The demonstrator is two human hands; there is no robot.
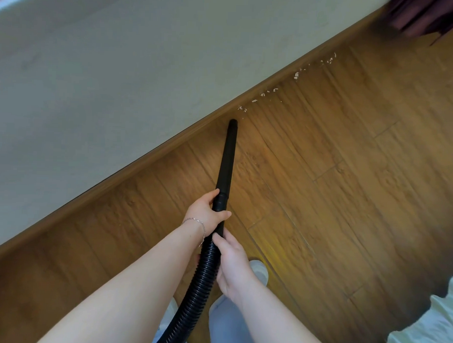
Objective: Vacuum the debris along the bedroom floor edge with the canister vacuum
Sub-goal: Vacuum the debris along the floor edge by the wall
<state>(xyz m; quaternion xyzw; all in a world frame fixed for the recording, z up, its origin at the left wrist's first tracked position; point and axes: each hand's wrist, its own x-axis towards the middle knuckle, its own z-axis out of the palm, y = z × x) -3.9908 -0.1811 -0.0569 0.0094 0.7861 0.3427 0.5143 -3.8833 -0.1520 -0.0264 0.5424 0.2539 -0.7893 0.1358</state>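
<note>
A view from above shows a person's two bare forearms reaching forward over a wooden plank floor [323, 174], both hands holding a black vacuum wand. The left hand [206, 211], with a thin bracelet [195, 221] at the wrist, wraps around the rigid black nozzle tube [227, 161] at its collar, fingers curled closed around it and thumb laid across the front. The right hand [232, 264] grips lower down, where the tube meets the ribbed black hose [196, 283], fingers pressed together around the hose. The hose curves down between the arms to the bottom edge of the view. The nozzle's open tip sits on or just above the floor, close to the brown baseboard [143, 160] that runs diagonally under a pale wall [121, 65]. Small white scraps of debris [274, 92] lie scattered along the floor edge just beyond the tip, trailing toward the upper right. A pale slipper [260, 270] shows beneath the right hand, and light bedding [430, 324] fills the lower right corner.
</note>
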